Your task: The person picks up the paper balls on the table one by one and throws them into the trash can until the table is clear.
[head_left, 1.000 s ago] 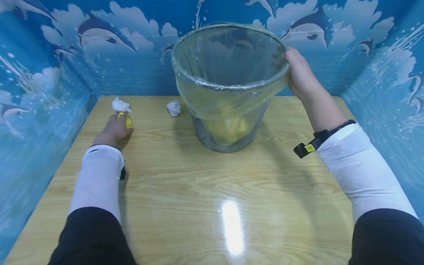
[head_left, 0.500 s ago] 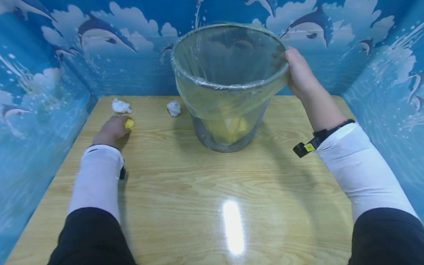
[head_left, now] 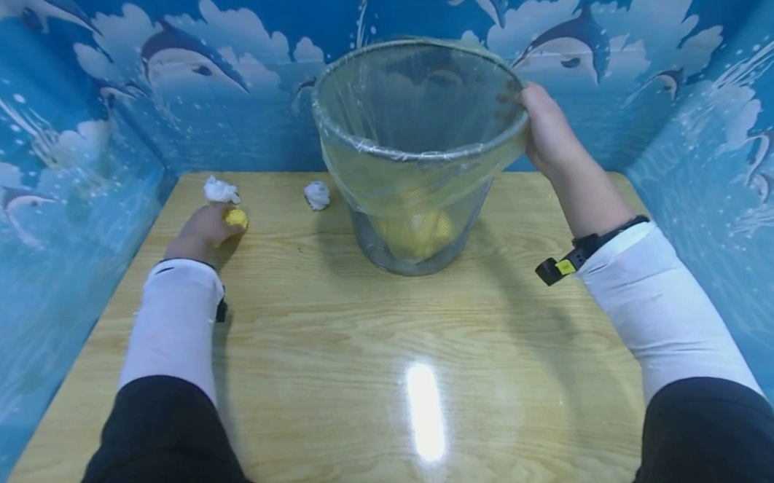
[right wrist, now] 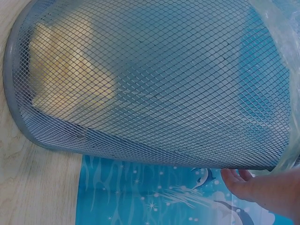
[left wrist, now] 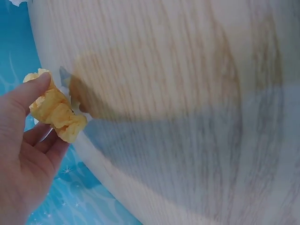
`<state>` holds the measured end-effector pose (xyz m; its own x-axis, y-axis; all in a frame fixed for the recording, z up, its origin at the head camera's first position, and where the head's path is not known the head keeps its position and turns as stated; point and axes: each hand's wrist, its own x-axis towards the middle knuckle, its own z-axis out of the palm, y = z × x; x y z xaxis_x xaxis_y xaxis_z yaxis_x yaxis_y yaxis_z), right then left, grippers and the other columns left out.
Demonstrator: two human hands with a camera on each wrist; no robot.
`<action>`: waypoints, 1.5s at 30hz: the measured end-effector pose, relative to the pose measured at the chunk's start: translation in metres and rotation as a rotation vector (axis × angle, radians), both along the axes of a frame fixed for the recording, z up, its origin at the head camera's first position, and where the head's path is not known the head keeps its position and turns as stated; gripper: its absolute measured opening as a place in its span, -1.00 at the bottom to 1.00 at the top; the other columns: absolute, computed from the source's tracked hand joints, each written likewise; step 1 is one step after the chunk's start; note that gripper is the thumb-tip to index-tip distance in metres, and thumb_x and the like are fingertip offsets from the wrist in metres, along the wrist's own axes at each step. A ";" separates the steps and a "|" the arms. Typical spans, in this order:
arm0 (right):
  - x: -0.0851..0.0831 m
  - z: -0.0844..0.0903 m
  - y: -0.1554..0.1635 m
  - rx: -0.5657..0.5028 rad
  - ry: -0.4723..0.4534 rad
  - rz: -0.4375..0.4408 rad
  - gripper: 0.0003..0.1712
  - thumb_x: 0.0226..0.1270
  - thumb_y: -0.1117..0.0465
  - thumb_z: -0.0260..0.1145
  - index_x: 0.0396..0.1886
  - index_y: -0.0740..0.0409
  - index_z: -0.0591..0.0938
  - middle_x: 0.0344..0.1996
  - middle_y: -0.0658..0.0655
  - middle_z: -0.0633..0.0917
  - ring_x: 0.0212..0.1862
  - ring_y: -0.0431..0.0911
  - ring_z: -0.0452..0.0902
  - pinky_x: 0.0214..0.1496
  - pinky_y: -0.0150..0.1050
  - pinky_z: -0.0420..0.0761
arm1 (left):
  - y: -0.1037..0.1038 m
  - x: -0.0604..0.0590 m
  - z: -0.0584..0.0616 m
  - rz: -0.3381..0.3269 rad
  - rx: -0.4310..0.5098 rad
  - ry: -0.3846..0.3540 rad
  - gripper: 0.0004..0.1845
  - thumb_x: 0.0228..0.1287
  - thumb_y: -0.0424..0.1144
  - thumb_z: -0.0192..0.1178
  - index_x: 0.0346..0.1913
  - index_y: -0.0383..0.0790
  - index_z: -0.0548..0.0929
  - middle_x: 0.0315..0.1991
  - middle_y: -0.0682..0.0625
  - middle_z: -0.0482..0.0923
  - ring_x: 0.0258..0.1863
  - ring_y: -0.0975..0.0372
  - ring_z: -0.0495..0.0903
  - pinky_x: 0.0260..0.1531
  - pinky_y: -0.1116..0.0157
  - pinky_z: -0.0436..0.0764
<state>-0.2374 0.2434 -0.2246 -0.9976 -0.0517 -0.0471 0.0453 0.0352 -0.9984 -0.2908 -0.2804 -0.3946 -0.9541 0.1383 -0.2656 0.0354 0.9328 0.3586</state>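
My left hand point(head_left: 205, 230) pinches a crumpled yellow paper ball point(left wrist: 56, 110) between thumb and fingers, near the table's far left. Just beyond that hand lies a white crumpled paper ball point(head_left: 221, 190). Another white paper ball point(head_left: 317, 195) sits farther right, beside the bin. The grey mesh wastebasket point(right wrist: 178, 93) stands upright at the back middle, lined with a thin yellowish plastic bag point(head_left: 357, 170) folded over its rim. My right hand point(head_left: 547, 132) grips the rim at its right side, fingers inside behind the bag. Yellow stuff point(right wrist: 70, 70) shows through the mesh at the bottom.
The wooden table point(head_left: 340, 346) carries a bright light reflection toward the front. Blue dolphin-printed curtains point(head_left: 242, 118) stand along the back and both sides of the table. A black band with a small device point(head_left: 562, 269) is on the right wrist.
The left hand has gathered the yellow paper ball into its grasp and shifted it slightly rightward, apart from the white ball. The right hand and the wastebasket have stayed in place.
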 end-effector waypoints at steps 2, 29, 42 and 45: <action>0.000 0.000 0.000 -0.004 0.002 -0.003 -0.36 0.46 0.09 -0.23 0.51 0.02 0.00 0.32 0.01 0.10 0.24 -0.12 0.13 0.41 -0.20 0.13 | 0.000 0.000 0.002 0.011 0.002 -0.015 -0.31 0.39 -0.13 0.09 0.41 -0.46 0.17 0.24 -0.50 0.29 0.19 -0.29 0.30 0.22 -0.20 0.25; 0.000 -0.002 0.000 0.023 0.042 0.017 -0.37 0.48 0.09 -0.26 0.51 0.07 0.00 0.39 0.08 0.07 0.30 -0.06 0.14 0.43 -0.16 0.18 | 0.008 0.002 0.054 -0.025 0.046 0.031 -0.28 0.46 -0.07 0.01 0.48 -0.41 0.06 0.30 -0.50 0.21 0.20 -0.30 0.27 0.14 -0.23 0.29; 0.000 0.001 -0.001 0.014 0.049 0.031 -0.39 0.48 0.11 -0.26 0.49 0.08 0.02 0.38 0.06 0.07 0.30 -0.07 0.14 0.42 -0.17 0.18 | 0.023 -0.013 0.094 0.018 0.051 0.066 -0.24 0.47 0.07 -0.06 0.53 -0.27 0.00 0.40 -0.45 0.11 0.29 -0.32 0.20 0.18 -0.27 0.27; 0.000 0.000 -0.001 0.025 0.050 0.025 -0.40 0.47 0.12 -0.26 0.47 0.10 0.05 0.32 0.05 0.09 0.26 -0.09 0.14 0.42 -0.15 0.17 | 0.029 -0.013 0.105 0.016 0.067 0.087 -0.24 0.46 0.08 -0.06 0.53 -0.26 0.01 0.40 -0.44 0.13 0.27 -0.30 0.23 0.14 -0.24 0.30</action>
<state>-0.2378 0.2420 -0.2242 -0.9971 -0.0760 0.0008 -0.0055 0.0606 -0.9981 -0.3039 -0.2514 -0.2893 -0.9753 0.1380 -0.1727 0.0547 0.9074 0.4167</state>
